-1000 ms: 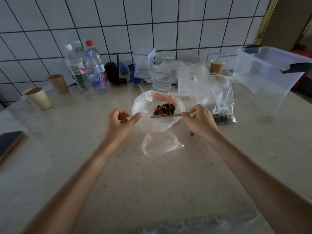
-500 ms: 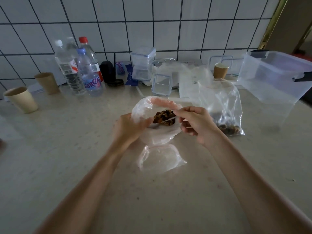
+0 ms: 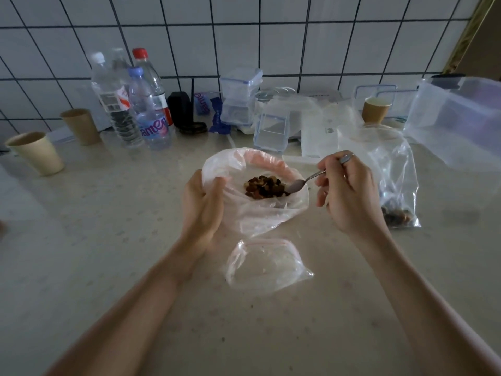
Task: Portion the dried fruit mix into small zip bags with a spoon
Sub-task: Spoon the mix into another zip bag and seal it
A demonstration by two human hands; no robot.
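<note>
Since the earlier frame, the right hand (image 3: 348,194) has regripped the small metal spoon (image 3: 303,181), bowl dipped at the dried fruit mix (image 3: 264,187). The left hand (image 3: 203,206) clasps the large clear plastic bag's (image 3: 230,169) rim, keeping its mouth open for scooping. The small empty zip bag (image 3: 267,263) lies near on the beige tabletop (image 3: 108,240), awaiting filling.

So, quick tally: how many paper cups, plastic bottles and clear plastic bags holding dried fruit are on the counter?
Paper cups: 3
Plastic bottles: 3
Clear plastic bags holding dried fruit: 2
Total: 8
</note>
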